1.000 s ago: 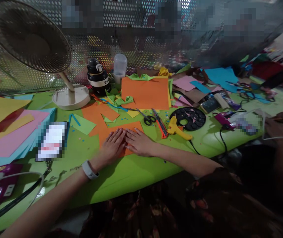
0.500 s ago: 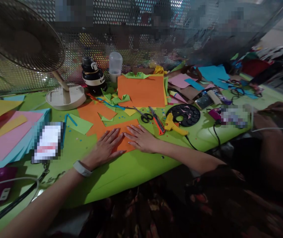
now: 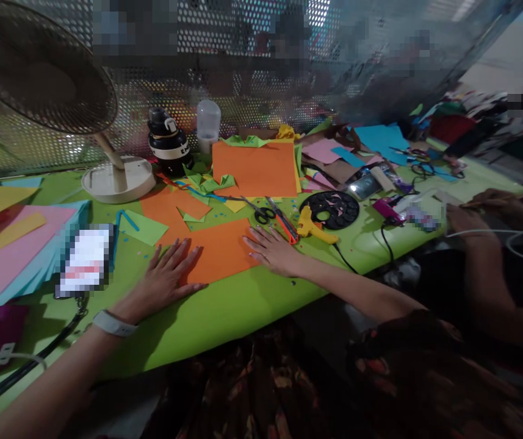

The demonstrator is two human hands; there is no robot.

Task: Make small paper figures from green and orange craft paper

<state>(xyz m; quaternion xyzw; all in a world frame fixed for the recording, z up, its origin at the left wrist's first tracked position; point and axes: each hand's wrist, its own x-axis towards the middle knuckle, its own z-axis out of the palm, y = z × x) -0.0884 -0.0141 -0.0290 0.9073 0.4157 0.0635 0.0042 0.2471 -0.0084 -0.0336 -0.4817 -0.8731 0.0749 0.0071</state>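
Note:
An orange sheet [image 3: 222,249] lies flat near the front edge of the green table. My left hand [image 3: 163,277] rests palm down with spread fingers at the sheet's left side, a pale watch band on its wrist. On the right side of the same sheet, my right hand [image 3: 274,251] lies flat, fingers apart, holding nothing. Just beyond my right hand are black scissors [image 3: 263,214], a red cutter [image 3: 284,224] and a yellow glue gun [image 3: 316,230]. Orange and green paper scraps [image 3: 149,225] lie beyond my left hand.
A fan [image 3: 119,178], a black bottle [image 3: 168,143] and a clear cup [image 3: 209,122] stand at the back. A phone [image 3: 86,259] and stacked papers [image 3: 23,244] lie left. Right are a black palette [image 3: 341,210] and another person's hands [image 3: 472,222].
My hands have moved apart, the left one to the left and the right one slightly right, showing more of the orange sheet between them. The view has shifted a little.

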